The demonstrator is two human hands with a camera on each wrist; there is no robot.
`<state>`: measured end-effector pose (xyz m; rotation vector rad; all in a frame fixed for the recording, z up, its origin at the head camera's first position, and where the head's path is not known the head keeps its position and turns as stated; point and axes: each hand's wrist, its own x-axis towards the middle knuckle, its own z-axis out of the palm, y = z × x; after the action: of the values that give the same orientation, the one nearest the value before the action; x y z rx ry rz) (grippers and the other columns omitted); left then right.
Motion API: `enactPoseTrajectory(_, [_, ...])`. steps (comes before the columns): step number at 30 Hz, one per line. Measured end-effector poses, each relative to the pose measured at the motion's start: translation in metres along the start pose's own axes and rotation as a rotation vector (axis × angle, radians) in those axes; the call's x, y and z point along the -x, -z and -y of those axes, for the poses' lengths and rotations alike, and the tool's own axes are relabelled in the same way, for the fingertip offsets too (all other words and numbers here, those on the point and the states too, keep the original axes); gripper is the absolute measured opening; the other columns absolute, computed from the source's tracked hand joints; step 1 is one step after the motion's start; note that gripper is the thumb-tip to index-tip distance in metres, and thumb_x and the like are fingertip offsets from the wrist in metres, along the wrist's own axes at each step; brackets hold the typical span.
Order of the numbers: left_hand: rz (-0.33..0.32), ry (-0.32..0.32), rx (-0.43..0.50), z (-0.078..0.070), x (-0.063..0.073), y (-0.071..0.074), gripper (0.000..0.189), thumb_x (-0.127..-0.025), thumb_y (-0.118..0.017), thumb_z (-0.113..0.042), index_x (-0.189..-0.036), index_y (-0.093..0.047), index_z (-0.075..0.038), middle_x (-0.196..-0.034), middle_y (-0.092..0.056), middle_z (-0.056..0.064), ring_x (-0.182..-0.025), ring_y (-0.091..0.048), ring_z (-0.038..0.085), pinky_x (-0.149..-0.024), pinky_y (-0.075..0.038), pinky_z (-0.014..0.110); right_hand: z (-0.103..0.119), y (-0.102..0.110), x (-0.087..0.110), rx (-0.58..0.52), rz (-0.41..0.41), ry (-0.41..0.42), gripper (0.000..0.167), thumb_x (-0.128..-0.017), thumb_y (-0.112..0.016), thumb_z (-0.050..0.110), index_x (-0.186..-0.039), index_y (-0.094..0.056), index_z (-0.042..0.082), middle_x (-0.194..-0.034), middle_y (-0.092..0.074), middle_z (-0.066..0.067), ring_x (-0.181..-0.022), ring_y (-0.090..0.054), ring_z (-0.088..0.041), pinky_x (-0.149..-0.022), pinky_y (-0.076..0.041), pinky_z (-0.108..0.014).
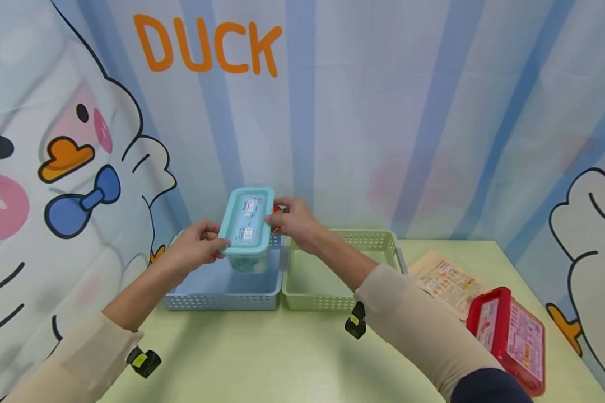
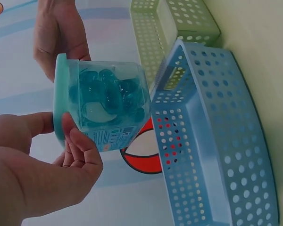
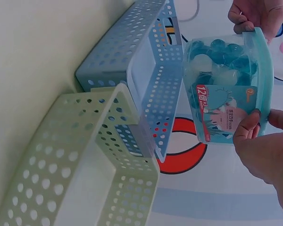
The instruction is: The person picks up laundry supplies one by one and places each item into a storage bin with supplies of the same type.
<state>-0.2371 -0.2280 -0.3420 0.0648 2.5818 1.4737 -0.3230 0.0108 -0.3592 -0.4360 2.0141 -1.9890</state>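
Observation:
A clear box of laundry capsules point(image 1: 247, 221) with a turquoise lid is held up above the blue basket point(image 1: 222, 302). Through its side, blue-green and whitish capsules point(image 2: 108, 94) show in the left wrist view. My left hand point(image 1: 191, 252) pinches the lid's rim at the near left corner, thumb on top. On the opposite side, my right hand point(image 1: 297, 224) grips the lid's right edge between thumb and fingers. A printed label point(image 3: 226, 113) covers part of the box's side in the right wrist view. The lid lies on the box.
Right of the blue basket stands a green basket point(image 1: 317, 302), side by side with it. Further right lie a printed paper sheet point(image 1: 448, 282) and a red-lidded box point(image 1: 524, 341) on the pale table point(image 1: 282, 358). A printed curtain point(image 1: 353, 112) hangs behind.

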Motion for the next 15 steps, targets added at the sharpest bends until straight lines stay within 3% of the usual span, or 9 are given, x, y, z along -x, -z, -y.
enactPoseTrajectory(3, [0.011, 0.001, -0.028, 0.006, 0.002, 0.004, 0.042, -0.108, -0.06, -0.021, -0.138, -0.045, 0.006, -0.113, -0.056, 0.015, -0.098, -0.067, 0.025, -0.09, -0.054, 0.037, -0.008, -0.007, -0.002, 0.013, -0.001, 0.004, 0.05, -0.101, -0.066, -0.001, -0.149, -0.052, -0.004, -0.109, -0.064, -0.017, -0.084, -0.065, -0.023, -0.073, -0.057, -0.029])
enactPoseTrajectory(10, [0.01, -0.007, -0.097, 0.024, 0.001, 0.007, 0.048, -0.108, -0.063, -0.019, -0.142, -0.043, 0.009, -0.111, -0.056, 0.016, -0.092, -0.071, 0.022, -0.086, -0.059, 0.038, -0.023, -0.019, -0.004, 0.033, -0.01, -0.015, 0.062, -0.102, -0.066, 0.003, -0.159, -0.042, -0.001, -0.103, -0.065, -0.015, -0.085, -0.065, -0.025, -0.086, -0.059, -0.041])
enactPoseTrajectory(15, [0.005, 0.001, -0.141, 0.038, -0.001, 0.006, 0.043, -0.107, -0.064, -0.017, -0.137, -0.046, 0.008, -0.106, -0.057, 0.015, -0.089, -0.071, 0.02, -0.08, -0.059, 0.034, -0.035, -0.025, -0.006, 0.038, -0.016, -0.036, 0.063, -0.102, -0.068, 0.003, -0.159, -0.041, 0.001, -0.099, -0.063, -0.013, -0.082, -0.065, -0.024, -0.077, -0.058, -0.032])
